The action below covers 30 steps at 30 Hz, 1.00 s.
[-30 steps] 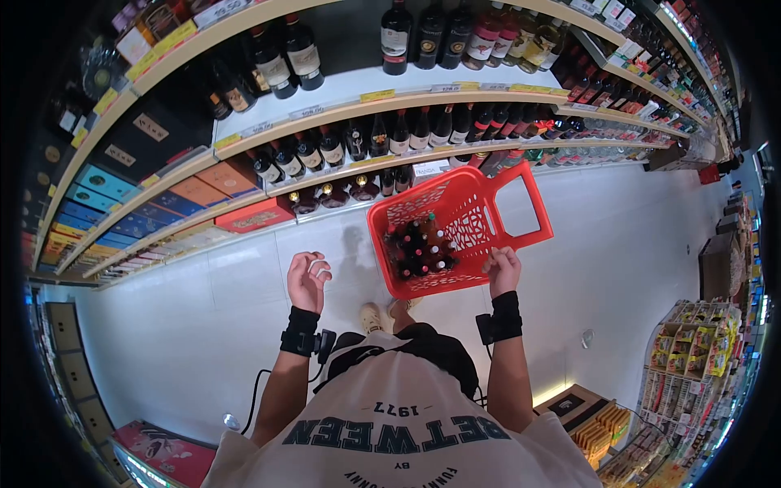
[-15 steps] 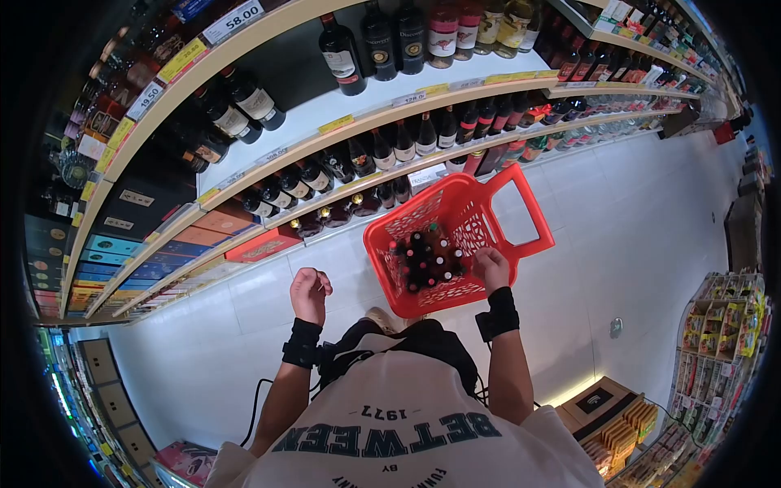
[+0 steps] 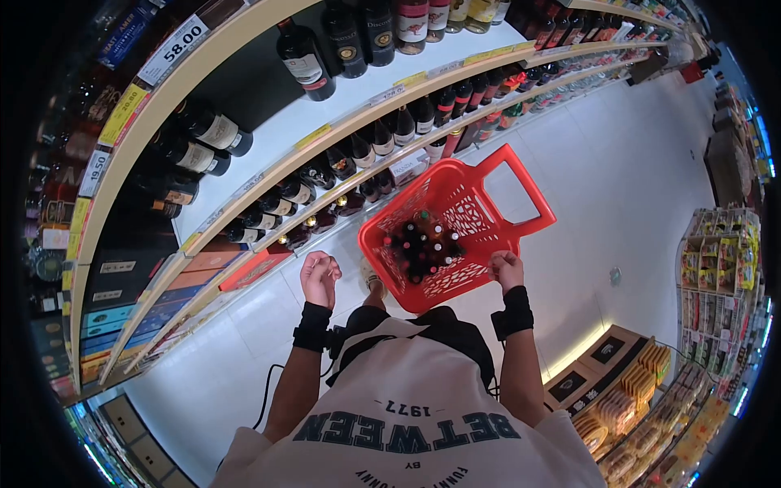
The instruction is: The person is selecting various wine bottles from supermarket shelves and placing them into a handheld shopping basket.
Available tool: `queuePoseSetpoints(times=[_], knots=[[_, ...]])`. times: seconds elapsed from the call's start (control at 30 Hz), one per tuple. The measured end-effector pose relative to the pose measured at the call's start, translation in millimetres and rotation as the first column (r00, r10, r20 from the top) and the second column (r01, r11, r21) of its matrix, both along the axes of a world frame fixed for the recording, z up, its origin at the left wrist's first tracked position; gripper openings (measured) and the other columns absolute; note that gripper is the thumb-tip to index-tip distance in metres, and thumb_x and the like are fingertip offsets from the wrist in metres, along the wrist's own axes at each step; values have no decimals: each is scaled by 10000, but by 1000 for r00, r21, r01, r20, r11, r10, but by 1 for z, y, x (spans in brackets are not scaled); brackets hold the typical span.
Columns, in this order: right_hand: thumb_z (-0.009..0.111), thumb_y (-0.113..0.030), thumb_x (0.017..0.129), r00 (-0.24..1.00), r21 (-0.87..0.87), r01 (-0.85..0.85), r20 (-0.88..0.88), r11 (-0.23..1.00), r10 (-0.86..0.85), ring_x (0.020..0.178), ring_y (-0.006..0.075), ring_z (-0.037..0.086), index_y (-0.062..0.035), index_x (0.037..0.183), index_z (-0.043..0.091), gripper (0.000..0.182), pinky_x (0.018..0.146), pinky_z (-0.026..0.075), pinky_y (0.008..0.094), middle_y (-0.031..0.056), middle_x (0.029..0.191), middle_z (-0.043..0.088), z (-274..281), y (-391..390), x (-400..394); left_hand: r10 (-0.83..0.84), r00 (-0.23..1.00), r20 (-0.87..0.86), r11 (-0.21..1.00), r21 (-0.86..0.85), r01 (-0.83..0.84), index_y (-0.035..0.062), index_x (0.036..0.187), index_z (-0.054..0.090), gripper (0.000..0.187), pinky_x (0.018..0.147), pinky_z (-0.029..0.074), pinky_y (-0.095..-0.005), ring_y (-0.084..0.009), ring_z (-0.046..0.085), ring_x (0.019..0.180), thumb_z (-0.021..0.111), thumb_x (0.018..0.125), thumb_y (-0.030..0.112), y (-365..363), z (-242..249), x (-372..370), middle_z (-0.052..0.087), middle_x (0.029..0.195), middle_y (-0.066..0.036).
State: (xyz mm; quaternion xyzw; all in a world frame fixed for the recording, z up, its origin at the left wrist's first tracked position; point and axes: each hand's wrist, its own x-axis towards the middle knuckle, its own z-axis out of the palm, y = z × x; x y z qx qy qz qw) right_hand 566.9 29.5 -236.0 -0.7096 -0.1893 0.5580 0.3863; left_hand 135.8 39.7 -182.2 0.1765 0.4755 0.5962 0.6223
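Observation:
My left hand hangs over the floor to the left of a red shopping basket, its fingers loosely curled with nothing seen in them. My right hand is above the basket's near right side, fingers curled together and overlapping the rim in this view. The basket has slotted walls and a long loop handle at its far right. Several dark bottles with caps of different colours stand grouped inside it. Both my wrists wear black bands.
Shelves of wine bottles with price tags run along the left and front. Pale tiled floor surrounds the basket. Racks of packaged goods stand at the right, and a low snack display is close behind on the right.
The view has shifted with my body. My right hand has moved a little right and down over the basket's side. My left hand has come slightly up and to the right.

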Motion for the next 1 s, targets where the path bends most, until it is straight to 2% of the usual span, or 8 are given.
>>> queuePoseSetpoints(times=[0.03,0.13,0.3,0.4,0.47,0.7,0.8,1.0], knots=[[539,-77,905,1000,29,-23,14,999,22,630,146,613,-74,953,603,80,568,519,276,36,810,634,4,-6,-4,-9,1000,16,1000,-14,9,80,940,540,43,612,425,-283,-155,527,687,541,899,68,11,-5,-3,559,777,-68],[549,-87,911,999,-73,0,43,997,3,635,147,617,-70,951,600,67,565,519,276,40,809,629,22,-21,-18,-66,995,69,998,14,65,86,943,540,50,617,420,-282,-148,528,700,544,895,72,44,-23,-15,555,787,-60],[606,-160,920,991,-154,53,129,987,-33,643,168,622,-40,955,590,127,568,523,284,76,813,628,32,-39,-32,-57,988,140,991,-110,73,49,949,555,50,611,408,-291,-151,520,681,541,901,48,77,-40,-18,555,771,-60],[614,-161,914,989,-154,96,126,983,-77,651,170,626,-38,956,589,132,572,525,290,77,813,629,31,-50,-39,-180,976,121,980,-60,188,78,947,563,58,639,419,-296,-160,544,720,545,893,70,82,-64,-23,564,807,-58],[609,-153,912,989,-182,88,130,979,-65,656,173,631,-38,958,590,125,578,531,297,80,810,632,31,-54,-42,-164,981,102,979,-109,175,78,950,562,57,643,423,-300,-159,545,717,544,897,72,82,-69,-23,562,799,-55],[600,-137,914,999,-246,-13,45,969,25,634,161,630,-20,956,593,125,563,528,285,84,799,639,-17,-39,-34,-114,993,1,985,-134,113,82,946,554,53,649,433,-303,-154,544,701,559,893,80,78,-90,-14,569,793,-46],[616,-147,901,989,-281,-141,8,949,149,635,161,631,-16,954,588,144,560,525,286,88,796,639,-49,-28,-20,-85,995,-47,970,-231,72,80,945,543,67,644,437,-302,-154,544,698,574,887,86,61,-91,-8,566,791,-54],[603,-137,914,972,-267,-224,10,937,235,612,140,608,23,952,590,165,541,501,271,83,774,635,-94,7,-14,-89,985,-145,899,-439,17,63,944,528,95,627,438,-295,-156,536,695,572,861,81,29,-115,18,554,787,-59]])
